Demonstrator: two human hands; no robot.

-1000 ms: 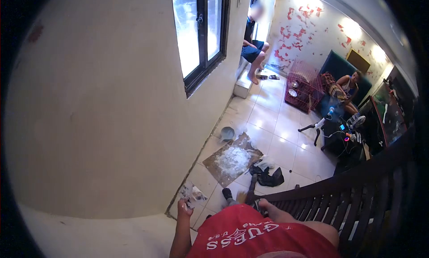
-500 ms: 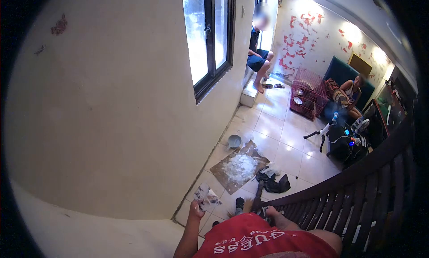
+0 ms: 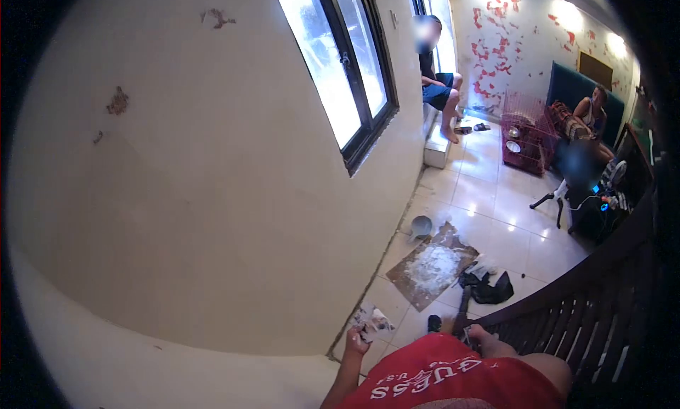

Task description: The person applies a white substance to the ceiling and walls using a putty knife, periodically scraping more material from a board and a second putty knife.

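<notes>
My left hand (image 3: 358,339) is low in the view, its fingers wrapped round the near edge of a smeared, whitish and brown piece of sheet (image 3: 377,324). The wall's foot runs close along its left side. My right hand does not show. Beyond the held piece, a brown board (image 3: 407,273) lies on the tiled floor with a heap of white powdery material (image 3: 433,267) on it. A grey pail (image 3: 421,227) stands at the board's far corner, and a black plastic bag (image 3: 494,290) lies to its right.
A dark slatted railing (image 3: 567,324) curves along the right. One person (image 3: 439,90) sits on a step by the doorway; another (image 3: 589,115) sits near a red wire cage (image 3: 528,136). A window (image 3: 354,62) opens in the left wall. A white-legged stand (image 3: 556,196) is at the right.
The view has turned left, so the room appears shifted right. My left hand still holds the smeared piece. The person by the doorway has turned their head.
</notes>
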